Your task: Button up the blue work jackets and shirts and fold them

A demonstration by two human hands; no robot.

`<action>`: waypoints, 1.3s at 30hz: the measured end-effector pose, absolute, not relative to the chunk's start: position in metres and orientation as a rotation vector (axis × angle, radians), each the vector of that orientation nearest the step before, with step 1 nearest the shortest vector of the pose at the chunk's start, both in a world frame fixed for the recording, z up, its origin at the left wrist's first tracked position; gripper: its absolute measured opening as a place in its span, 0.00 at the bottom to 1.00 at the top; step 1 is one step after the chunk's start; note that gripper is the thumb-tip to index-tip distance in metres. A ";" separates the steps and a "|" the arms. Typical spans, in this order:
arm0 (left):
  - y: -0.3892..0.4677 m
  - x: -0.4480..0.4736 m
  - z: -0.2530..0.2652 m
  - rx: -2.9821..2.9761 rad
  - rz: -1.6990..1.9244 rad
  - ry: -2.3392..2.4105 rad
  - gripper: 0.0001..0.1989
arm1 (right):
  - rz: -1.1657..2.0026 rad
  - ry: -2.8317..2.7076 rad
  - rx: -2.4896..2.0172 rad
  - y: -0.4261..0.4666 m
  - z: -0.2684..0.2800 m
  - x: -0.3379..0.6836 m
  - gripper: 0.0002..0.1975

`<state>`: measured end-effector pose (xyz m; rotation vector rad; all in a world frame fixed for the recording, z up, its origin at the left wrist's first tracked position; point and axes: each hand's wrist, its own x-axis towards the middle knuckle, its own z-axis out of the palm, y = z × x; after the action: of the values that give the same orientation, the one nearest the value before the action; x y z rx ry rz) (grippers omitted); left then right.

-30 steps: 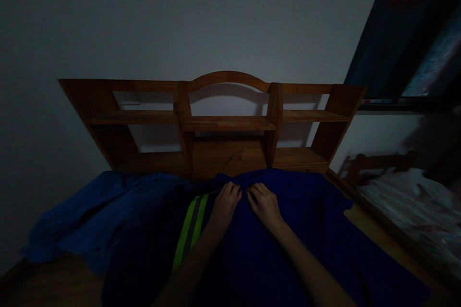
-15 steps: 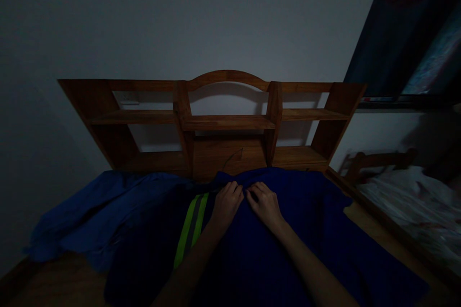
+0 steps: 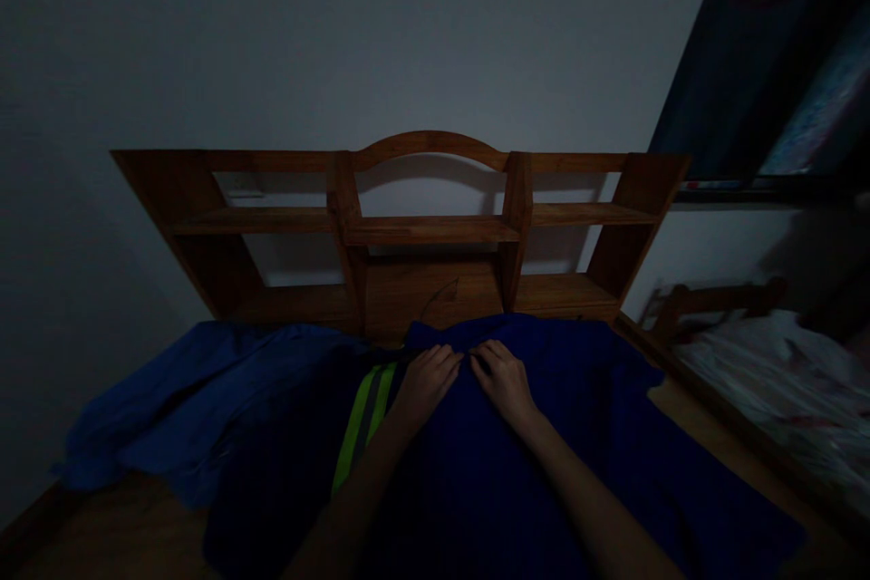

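Deep-blue garment (image 3: 479, 462) nearest me, spread over the wooden bed (image 3: 129, 517), running up to its far edge. Yellow-green and grey band (image 3: 349, 439) on dark cloth, left. My left hand (image 3: 430, 374) and right hand (image 3: 501, 378) almost meet near that far edge, fingers bent, each pinching garment cloth. Lighter blue cloth (image 3: 204, 399) toward the far left corner. Shelved headboard (image 3: 428, 229) beyond; pale wall (image 3: 408, 36) behind.
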<state>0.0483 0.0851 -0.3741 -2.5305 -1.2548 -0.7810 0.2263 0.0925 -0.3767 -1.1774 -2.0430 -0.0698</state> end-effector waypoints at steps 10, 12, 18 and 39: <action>0.085 0.051 -0.372 -2.550 -0.789 -1.267 0.15 | -0.067 -2.004 -1.221 0.092 -0.380 0.224 0.08; 0.085 0.052 -0.372 -2.551 -0.805 -1.272 0.15 | -0.061 -2.007 -1.212 0.093 -0.380 0.225 0.08; 0.084 0.052 -0.373 -2.511 -0.856 -1.342 0.13 | -0.048 -2.051 -1.151 0.092 -0.378 0.225 0.08; 0.080 0.060 -0.369 -2.450 -1.025 -1.465 0.11 | 0.010 -2.086 -1.101 0.089 -0.375 0.223 0.08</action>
<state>0.0603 0.0798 -0.3695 -2.4502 -1.4647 -1.0253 0.2228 0.0893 -0.3753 -1.1010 -2.0861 0.0099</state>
